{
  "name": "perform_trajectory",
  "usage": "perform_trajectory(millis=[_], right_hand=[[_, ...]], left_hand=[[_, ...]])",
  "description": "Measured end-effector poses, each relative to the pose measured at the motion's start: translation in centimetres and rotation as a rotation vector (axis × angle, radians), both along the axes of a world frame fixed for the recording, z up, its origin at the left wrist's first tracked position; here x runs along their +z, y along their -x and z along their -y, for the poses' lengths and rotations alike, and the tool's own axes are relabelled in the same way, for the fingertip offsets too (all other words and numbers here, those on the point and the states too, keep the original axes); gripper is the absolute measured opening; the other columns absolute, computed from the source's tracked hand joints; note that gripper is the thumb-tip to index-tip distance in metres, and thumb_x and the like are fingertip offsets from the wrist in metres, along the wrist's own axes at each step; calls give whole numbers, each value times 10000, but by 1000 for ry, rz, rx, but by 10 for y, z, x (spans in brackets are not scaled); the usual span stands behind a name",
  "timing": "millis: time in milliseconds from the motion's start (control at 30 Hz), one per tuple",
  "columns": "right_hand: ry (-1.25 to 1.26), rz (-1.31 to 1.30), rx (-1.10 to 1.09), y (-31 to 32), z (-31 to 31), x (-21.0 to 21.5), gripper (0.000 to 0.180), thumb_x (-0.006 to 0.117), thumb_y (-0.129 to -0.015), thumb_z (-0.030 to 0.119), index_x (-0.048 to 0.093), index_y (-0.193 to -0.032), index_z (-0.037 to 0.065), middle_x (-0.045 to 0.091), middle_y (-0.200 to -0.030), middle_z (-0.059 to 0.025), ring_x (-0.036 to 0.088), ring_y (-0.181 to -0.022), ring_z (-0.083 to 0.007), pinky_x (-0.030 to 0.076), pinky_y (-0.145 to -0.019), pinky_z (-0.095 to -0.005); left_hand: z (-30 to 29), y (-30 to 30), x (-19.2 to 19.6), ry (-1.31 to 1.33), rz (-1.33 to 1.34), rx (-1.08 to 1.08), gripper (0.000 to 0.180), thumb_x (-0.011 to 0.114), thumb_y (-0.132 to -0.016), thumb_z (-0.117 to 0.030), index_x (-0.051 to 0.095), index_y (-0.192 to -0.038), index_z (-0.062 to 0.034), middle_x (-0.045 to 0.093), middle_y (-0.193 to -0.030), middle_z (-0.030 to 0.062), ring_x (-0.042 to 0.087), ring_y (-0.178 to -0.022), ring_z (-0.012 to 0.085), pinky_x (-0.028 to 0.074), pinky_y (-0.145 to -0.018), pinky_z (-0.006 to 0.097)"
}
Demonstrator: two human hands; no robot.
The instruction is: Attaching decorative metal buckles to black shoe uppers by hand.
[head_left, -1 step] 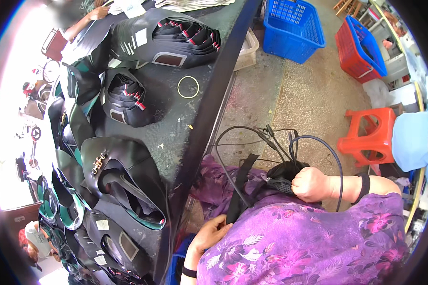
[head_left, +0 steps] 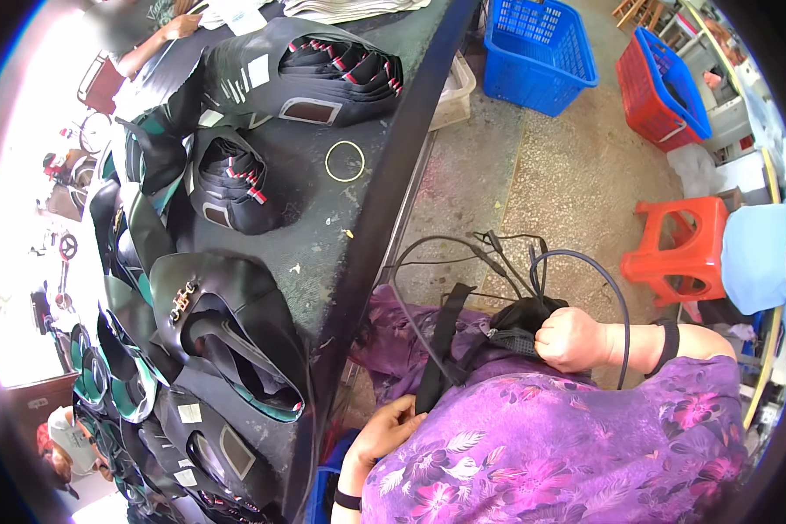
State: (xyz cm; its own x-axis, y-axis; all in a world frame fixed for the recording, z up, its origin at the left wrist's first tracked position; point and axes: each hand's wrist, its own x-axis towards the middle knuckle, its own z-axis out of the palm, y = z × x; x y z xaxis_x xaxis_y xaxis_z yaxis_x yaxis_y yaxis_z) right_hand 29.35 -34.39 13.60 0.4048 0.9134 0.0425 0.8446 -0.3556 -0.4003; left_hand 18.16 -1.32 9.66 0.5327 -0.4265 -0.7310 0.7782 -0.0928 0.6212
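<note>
Left hand (head_left: 389, 430) low by the waist, fingers bent at the lower end of a black strap (head_left: 441, 349); firm pinch or light touch, cannot tell. Right hand (head_left: 575, 339) clenched into a fist, right against a black mesh pouch (head_left: 515, 342); whether it grips an edge of it, cannot tell, palm side hidden. Strap and pouch both at the person's front, over the purple floral garment (head_left: 533, 437), off the counter (head_left: 293, 266). Dark cable (head_left: 626, 323) arcs past the right wrist, more thin leads bunch above the pouch.

Risks, my judgement: a quick pull by the right arm could snag that cable and tug a lead loose; strap end could slip if the left fingers have only a light hold; loose garment cloth could get caught under the strap. On the counter, a black shoe upper with gold trim (head_left: 231, 281) sits close to the near edge, so a left elbow swing or a trailing cable might knock it off. Stacked uppers (head_left: 236, 65) farther away, less exposed
</note>
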Motion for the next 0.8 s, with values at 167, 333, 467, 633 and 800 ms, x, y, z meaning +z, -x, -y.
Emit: perform_trajectory(millis=[167,333,467,633,800], right_hand=[[-37,-14,23,-1,1,2,123,544,-591,196,470,-588,98,469,-576,-25,514,-548,-190,415,-512,-310],[-94,120,102,-15,-19,-5,96,529,-621,183,473,-615,105,469,-575,-16,512,-549,-182,409,-498,-309],[-132,253,69,-32,-29,-19,68,516,-647,168,479,-636,112,478,-590,-18,519,-578,-176,412,-510,-303],[-90,120,25,-9,-13,-21,81,532,-678,164,480,-666,103,492,-616,-29,528,-602,-185,424,-544,-306],[-245,-385,-276,13,3,-13,256,626,-671,184,540,-873,52,514,-753,-106,532,-743,-296,444,-663,-386]], left_hand=[[6,10,18,131,-164,273,240,541,-835,-55,505,-1066,-1,578,-785,18,515,-677,75,418,-601,224],[-3,46,15,-104,-91,287,224,541,-817,-41,520,-1035,2,584,-767,36,532,-677,96,426,-601,236],[6,52,7,-276,-56,295,211,541,-803,-29,532,-1011,4,589,-753,51,547,-678,112,432,-602,245],[-8,76,14,-494,-27,323,197,541,-785,-15,546,-981,6,595,-735,70,564,-678,133,440,-603,257],[20,-31,143,-668,405,12,170,538,-759,-99,608,-657,17,599,-670,99,591,-665,183,456,-595,280]])
